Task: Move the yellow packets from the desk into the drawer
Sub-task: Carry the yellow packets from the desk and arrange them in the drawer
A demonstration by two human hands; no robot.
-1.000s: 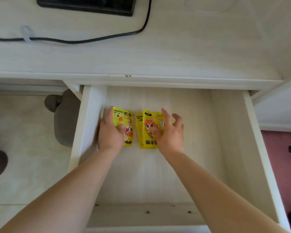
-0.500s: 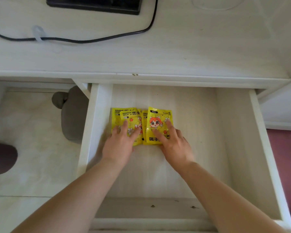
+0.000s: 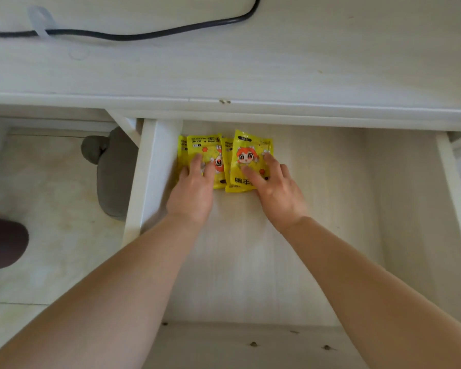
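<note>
Several yellow packets with a red-haired cartoon figure lie overlapping on the floor of the open white drawer (image 3: 330, 235), near its back left corner. The left group of packets (image 3: 205, 147) sits under my left hand (image 3: 193, 193), whose straight fingers press on it. The right packet (image 3: 250, 153) lies partly over the others, and my right hand (image 3: 277, 190) presses on it with spread, straight fingers. Both hands rest flat on the packets without curling round them.
The white desk top (image 3: 277, 62) runs across the top, with a black cable (image 3: 144, 35) on it. Left of the drawer, a grey chair part (image 3: 112, 177) and a dark rounded object (image 3: 3, 243) stand over a pale floor. The drawer's right half holds nothing.
Both hands slid the packets toward the drawer's back left corner and flattened out over them. The camera moved closer and tilted down.
</note>
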